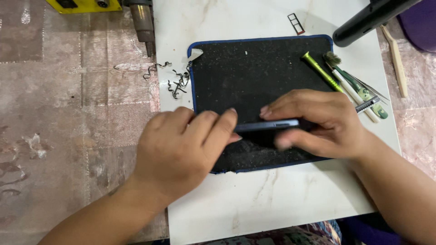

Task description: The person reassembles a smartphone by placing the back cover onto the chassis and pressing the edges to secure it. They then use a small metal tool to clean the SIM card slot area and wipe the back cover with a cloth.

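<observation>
Phone (268,125) edge-up in both hands, black mat (254,72), white marble slab (254,204)

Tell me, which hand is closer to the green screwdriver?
The right hand. It sits just below the green screwdriver, almost under its tip. The left hand is farther off, across the black mat, gripping the phone's other end.

No packages, labels, signs or screens visible

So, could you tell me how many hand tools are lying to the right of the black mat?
4 that I can make out: a green screwdriver at the mat's edge, a brush and tweezers bunched beside it, and a wooden stick farther right. The right hand may hide more.
</observation>
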